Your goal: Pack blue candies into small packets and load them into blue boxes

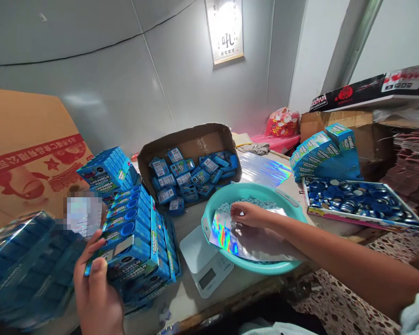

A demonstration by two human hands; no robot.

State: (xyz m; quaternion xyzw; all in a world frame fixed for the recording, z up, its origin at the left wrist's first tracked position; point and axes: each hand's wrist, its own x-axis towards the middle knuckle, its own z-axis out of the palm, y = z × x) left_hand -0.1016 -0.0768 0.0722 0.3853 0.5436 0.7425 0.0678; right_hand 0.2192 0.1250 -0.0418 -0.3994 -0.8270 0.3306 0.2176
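Note:
My left hand [97, 284] grips the near end of a blue candy box [132, 253], thumb on its upper face, in front of stacked boxes with round blue openings. My right hand [246, 215] is over a turquoise basin [258, 267] of small pale blue candies [265, 204], its fingers curled together; what they hold, if anything, is hidden. Under that hand a shiny silver sheet [226, 232] lies in the basin. A white scale [207, 274] sits between the stack and the basin, partly under the basin's rim.
Behind lies an open carton [192, 132] of small blue boxes. At right, a tray [356, 216] holds blue and silver round pieces, with fanned blue boxes [324, 156] behind it. A large brown carton [28, 121] and wrapped blue boxes [28, 274] stand at left.

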